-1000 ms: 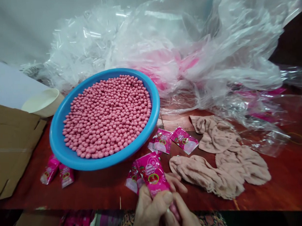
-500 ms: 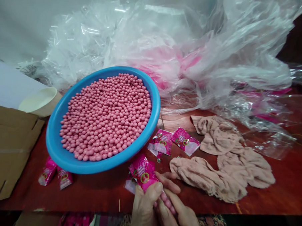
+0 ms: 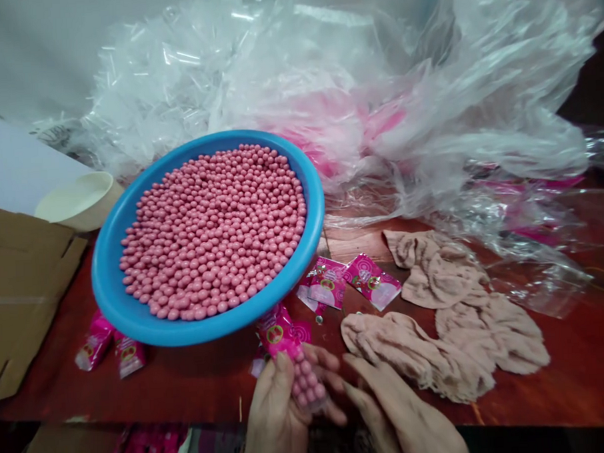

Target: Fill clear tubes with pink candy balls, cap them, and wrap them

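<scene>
My left hand (image 3: 272,408) holds a small magenta packet (image 3: 304,372) near the table's front edge. Its clear lower part is full of pink balls, and the thumb presses on its front while fingers show behind it. To the right of the packet, my right hand (image 3: 403,409) has its fingers stretched out and grips nothing. Beyond my hands stands a blue basin (image 3: 314,236), heaped with pink balls (image 3: 217,237). Several flat magenta packets (image 3: 372,281) lie to the right of the basin.
Crumpled beige cloths (image 3: 418,355) lie at the right. Clear plastic bags (image 3: 451,100) are piled behind the basin. A cream bowl (image 3: 81,203) and a cardboard box (image 3: 25,299) stand at the left, with two filled packets (image 3: 130,354) near the basin.
My right hand has come off the packet and moved to the right, its fingers straightened. The packet stays in my left hand, and more of its balls show.
</scene>
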Available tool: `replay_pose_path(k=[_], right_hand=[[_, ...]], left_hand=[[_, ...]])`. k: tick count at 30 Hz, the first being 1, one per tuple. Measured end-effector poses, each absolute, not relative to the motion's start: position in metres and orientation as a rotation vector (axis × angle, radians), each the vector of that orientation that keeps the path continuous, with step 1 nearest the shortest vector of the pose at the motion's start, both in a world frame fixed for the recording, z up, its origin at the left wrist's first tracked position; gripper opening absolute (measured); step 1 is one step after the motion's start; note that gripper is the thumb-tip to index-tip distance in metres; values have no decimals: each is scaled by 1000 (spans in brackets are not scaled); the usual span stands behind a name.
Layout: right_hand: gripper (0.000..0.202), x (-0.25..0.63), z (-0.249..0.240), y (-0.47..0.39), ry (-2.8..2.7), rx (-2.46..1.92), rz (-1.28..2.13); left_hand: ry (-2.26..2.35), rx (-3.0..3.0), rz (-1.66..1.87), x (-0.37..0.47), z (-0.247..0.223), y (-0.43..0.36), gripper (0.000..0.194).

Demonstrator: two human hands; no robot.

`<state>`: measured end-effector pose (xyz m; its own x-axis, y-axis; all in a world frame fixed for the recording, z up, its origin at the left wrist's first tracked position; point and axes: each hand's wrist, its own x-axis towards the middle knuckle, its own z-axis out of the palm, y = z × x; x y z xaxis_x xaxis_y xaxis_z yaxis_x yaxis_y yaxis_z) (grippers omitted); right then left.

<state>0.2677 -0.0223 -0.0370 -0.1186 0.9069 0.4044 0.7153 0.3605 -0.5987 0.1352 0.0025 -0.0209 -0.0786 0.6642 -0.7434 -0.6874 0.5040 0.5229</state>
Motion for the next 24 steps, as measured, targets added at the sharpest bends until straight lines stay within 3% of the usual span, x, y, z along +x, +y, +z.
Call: replay_pose_path(k=[9, 24], right_hand=[[39, 264, -25, -6, -2174, -1276, 12], [36, 260, -24, 15, -2327, -1226, 66]], left_hand=[[1451, 7, 960, 144, -16, -8, 60], [1455, 56, 953, 143, -16, -4, 50]])
